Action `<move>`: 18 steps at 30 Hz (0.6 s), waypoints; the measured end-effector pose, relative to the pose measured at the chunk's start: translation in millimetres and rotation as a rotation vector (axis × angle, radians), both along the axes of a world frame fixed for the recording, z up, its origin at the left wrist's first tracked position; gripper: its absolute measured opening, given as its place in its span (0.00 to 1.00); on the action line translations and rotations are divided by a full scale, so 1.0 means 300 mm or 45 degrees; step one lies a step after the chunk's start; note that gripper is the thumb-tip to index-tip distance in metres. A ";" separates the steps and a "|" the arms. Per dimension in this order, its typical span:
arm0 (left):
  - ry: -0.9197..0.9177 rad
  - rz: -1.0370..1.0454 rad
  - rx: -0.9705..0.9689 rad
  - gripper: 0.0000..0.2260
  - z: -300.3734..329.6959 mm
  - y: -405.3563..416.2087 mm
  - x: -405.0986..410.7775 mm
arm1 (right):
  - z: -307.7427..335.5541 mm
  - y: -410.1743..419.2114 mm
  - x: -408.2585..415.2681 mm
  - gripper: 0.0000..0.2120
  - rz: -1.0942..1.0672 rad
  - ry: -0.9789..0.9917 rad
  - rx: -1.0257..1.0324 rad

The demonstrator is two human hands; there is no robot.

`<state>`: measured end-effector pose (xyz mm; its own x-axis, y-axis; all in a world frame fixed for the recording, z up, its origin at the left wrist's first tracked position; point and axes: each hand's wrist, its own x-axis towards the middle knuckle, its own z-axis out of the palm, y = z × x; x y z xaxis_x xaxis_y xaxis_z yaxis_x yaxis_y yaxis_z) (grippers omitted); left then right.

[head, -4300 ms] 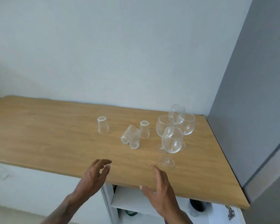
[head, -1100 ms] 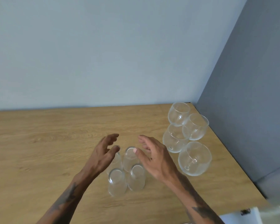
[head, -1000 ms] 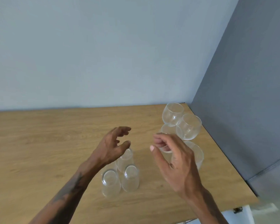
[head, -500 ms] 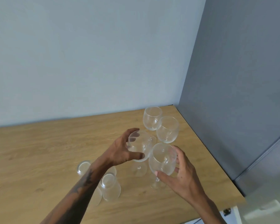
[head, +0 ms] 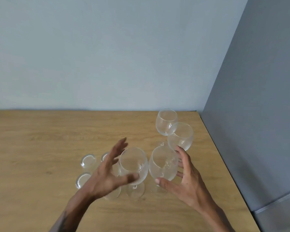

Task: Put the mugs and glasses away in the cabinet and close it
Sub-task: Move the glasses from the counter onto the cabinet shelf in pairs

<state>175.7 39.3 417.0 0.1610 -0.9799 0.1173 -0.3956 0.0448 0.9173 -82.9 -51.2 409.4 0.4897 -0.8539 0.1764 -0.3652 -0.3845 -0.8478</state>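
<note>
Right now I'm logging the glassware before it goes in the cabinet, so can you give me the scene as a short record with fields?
surface: wooden counter, in a corner by a grey panel
wine glasses: four, upright, toward the right
near pair: left wine glass and right wine glass, side by side
far pair: back wine glass, then another nearer
small glasses: at least three, upside down, partly behind the left hand
left hand: open, around the left wine glass
right hand: open, cupping the right wine glass
cabinet: not in view
</note>
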 end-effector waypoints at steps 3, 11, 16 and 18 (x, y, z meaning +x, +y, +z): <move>0.166 0.258 -0.100 0.36 0.100 -0.079 0.059 | 0.069 -0.048 -0.066 0.42 -0.138 -0.035 -0.105; -0.406 -0.189 0.259 0.46 0.210 -0.656 -0.062 | 0.140 -0.345 -0.063 0.54 -0.262 0.220 0.072; -0.353 -0.273 0.318 0.46 0.128 -0.777 -0.102 | 0.087 -0.407 -0.005 0.48 -0.205 0.270 0.088; -0.320 -0.227 0.272 0.44 0.120 -0.765 -0.075 | 0.079 -0.416 0.001 0.44 -0.202 0.272 0.090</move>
<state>153.4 -190.2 453.1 -0.0224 -0.9966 -0.0791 -0.6130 -0.0488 0.7886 -82.5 -176.1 433.3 0.3685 -0.9294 0.0210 -0.5896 -0.2511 -0.7676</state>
